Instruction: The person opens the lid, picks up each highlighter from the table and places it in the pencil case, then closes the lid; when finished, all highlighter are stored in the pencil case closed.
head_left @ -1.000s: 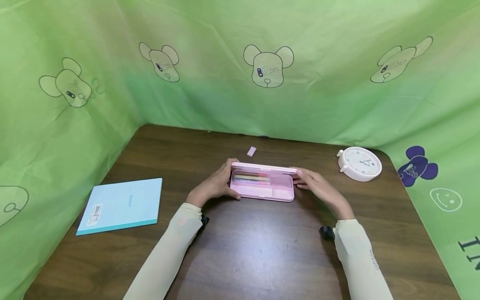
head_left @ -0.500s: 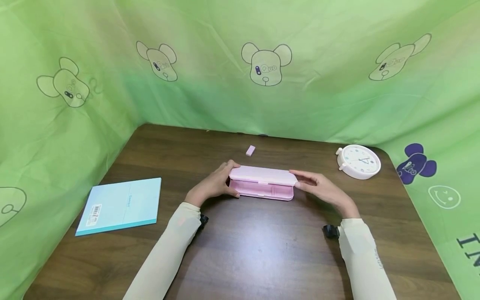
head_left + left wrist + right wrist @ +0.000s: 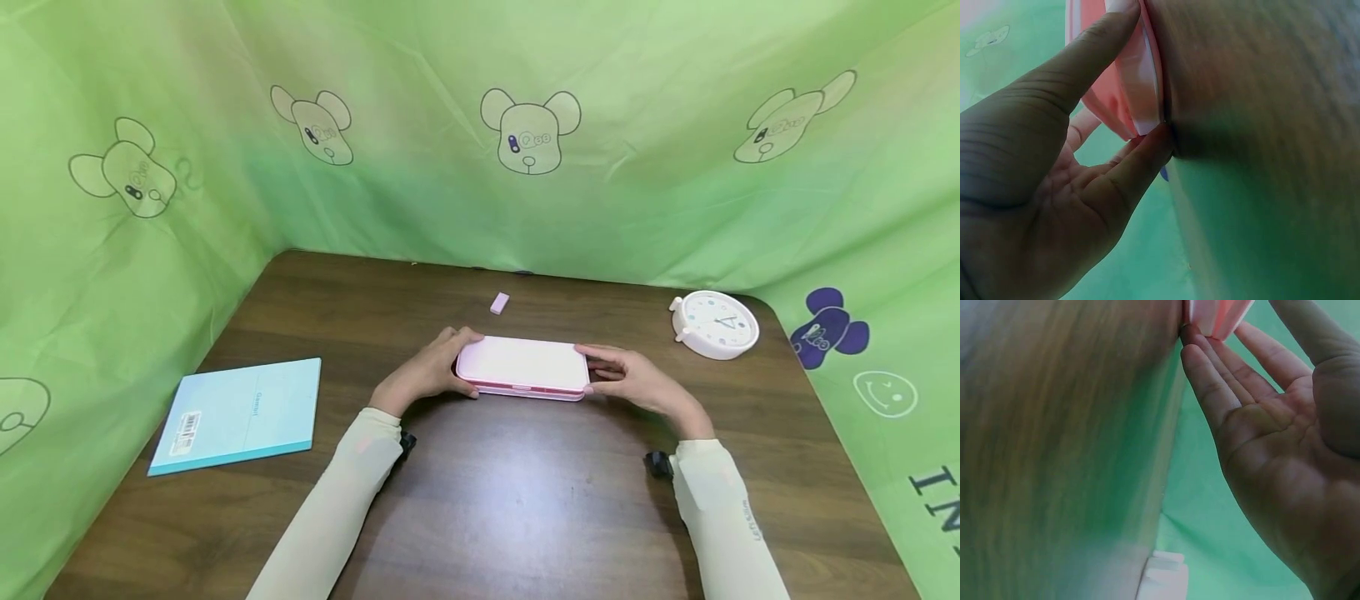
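Note:
A pink pencil case (image 3: 522, 363) lies on the table in the head view, its lid lowered almost onto the base. A thin reddish gap shows along its front edge, and the left wrist view shows the lid (image 3: 1102, 103) slightly apart from the base at the end. My left hand (image 3: 427, 372) grips the case's left end, thumb at the front and fingers toward the back. At the right end, my right hand (image 3: 637, 383) holds the case between its thumb at the front corner and a finger at the back corner. The case's contents are hidden.
A small pink eraser-like block (image 3: 499, 303) lies behind the case. On the left is a light blue notebook (image 3: 240, 412); at the back right lies a white round alarm clock (image 3: 715, 325). Green printed cloth (image 3: 420, 183) hangs around the brown table (image 3: 517, 500).
The pencil case's lid has swung down toward the front, covering the pens and compartments seen before. My right hand has followed it down; my left hand has stayed at the left end.

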The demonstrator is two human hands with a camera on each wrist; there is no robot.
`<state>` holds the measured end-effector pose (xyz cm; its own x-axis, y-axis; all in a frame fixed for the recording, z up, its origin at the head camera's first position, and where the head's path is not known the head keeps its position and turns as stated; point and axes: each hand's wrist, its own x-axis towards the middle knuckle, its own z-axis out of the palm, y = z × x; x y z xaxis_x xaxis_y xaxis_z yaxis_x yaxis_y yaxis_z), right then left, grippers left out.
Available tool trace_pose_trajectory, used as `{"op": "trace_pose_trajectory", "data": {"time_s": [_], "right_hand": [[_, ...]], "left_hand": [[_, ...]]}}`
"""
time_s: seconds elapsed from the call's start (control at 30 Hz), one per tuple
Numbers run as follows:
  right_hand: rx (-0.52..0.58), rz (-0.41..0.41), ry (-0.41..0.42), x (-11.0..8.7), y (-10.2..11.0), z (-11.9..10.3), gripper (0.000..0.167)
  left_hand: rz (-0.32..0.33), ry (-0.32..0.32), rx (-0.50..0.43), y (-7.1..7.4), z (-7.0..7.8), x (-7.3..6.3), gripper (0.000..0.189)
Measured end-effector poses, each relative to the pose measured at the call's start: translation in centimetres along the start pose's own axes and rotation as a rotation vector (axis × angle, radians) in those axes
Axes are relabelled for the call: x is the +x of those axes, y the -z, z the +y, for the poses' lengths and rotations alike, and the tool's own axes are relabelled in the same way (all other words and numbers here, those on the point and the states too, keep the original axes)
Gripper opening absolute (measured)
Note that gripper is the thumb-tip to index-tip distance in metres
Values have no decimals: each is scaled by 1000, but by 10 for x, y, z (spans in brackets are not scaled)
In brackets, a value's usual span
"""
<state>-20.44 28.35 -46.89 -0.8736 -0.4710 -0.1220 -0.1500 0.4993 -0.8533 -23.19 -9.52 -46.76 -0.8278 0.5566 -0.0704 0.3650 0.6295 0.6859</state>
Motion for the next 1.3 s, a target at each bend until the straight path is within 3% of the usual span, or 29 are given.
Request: {"op": "trace_pose_trajectory", "data": {"time_s": [0.23,1.07,1.3], "right_hand": [[-28,3,50,3,-1,1,70],[-13,1,38,0,-7,-3,74],[-134,25,17,3,-7,-5,79]], "left_hand": [[4,0,-11,2,0,0,87],[-25,50,-33,0,1,0,88],[-28,44,-26,0,0,0,88]]}}
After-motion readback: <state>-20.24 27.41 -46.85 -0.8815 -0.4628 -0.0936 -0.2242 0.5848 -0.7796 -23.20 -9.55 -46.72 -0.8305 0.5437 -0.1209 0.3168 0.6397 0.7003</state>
